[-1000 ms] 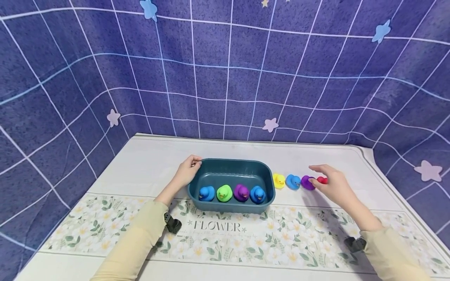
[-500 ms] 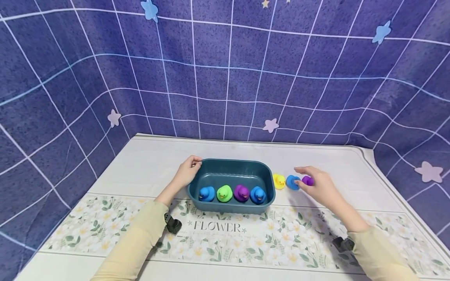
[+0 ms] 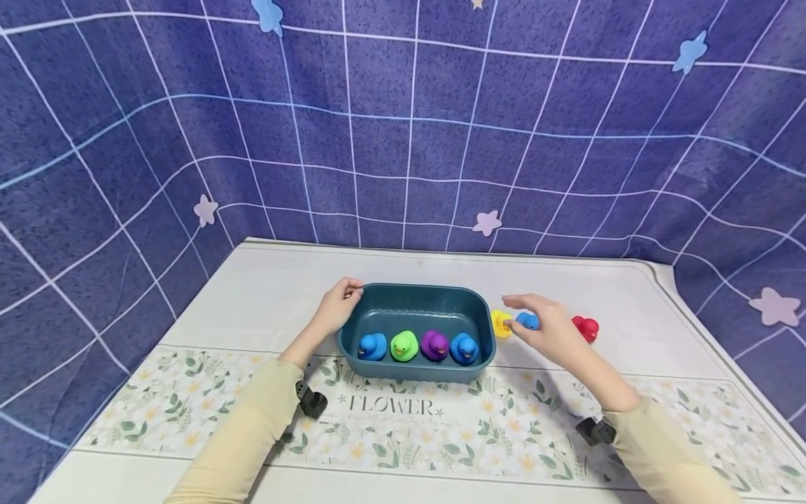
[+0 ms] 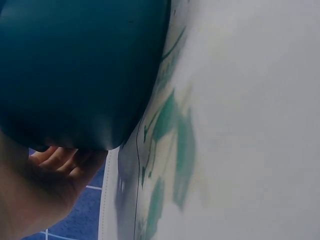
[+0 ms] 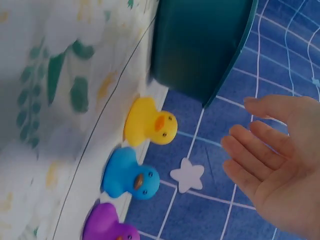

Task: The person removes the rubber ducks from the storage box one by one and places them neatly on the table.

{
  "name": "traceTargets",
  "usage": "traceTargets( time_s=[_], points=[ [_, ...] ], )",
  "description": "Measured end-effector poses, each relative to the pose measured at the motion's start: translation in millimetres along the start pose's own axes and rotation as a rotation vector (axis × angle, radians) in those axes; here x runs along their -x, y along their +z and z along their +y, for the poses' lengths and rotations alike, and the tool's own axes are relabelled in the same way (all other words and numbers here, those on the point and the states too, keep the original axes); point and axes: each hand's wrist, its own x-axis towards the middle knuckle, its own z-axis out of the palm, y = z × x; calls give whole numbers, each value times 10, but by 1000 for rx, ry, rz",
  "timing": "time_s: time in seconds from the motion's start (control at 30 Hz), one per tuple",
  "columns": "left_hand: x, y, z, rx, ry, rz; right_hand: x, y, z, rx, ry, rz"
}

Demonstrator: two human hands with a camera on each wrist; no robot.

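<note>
My left hand (image 3: pixel 334 308) grips the left end of a dark teal plastic bin (image 3: pixel 412 372), its fingers at the rim. In the left wrist view the fingers (image 4: pixel 65 160) lie against the bin's end wall. Several rubber ducks stand inside: a blue one (image 3: pixel 372 346), a green one (image 3: pixel 404 346), a purple one (image 3: pixel 434 345) and another blue one (image 3: pixel 464 348). Right of the bin, my right hand (image 3: pixel 554 332) hovers with fingers spread and nothing held, beside a yellow duck (image 5: pixel 145 122) and a blue duck (image 5: pixel 130 175). A purple duck (image 5: pixel 107 225) is hidden behind this hand in the head view.
A red duck (image 3: pixel 587 329) sits at the right end of the row outside the bin. The white tabletop has a floral band (image 3: pixel 208 413) lettered FLOWER. A blue gridded curtain (image 3: pixel 378 140) with stars hangs behind the table. Both wrists wear black cameras (image 3: pixel 311 400).
My right hand has moved left along the row, from over the purple and red ducks to the yellow and blue ones. The red duck shows again. My left hand stays on the bin.
</note>
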Motion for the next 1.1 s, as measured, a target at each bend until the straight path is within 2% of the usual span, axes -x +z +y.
traceTargets(
  time_s=[0.27,0.5,0.67,0.83,1.1],
  points=[
    [-32,-2,-10,-3,-1,7,-68,103,-102,-67,-10,-49],
    [-32,6,-22,3,-2,8,-105,184,-146,-110,-126,-94],
    [-9,0,-6,4,0,10,-121,215,-173,-144,-160,-154],
    [2,2,4,1,-4,12,-140,243,-197,-142,-153,-208],
    [9,9,11,5,-9,7,-172,284,-235,-116,-197,-274]
  ],
)
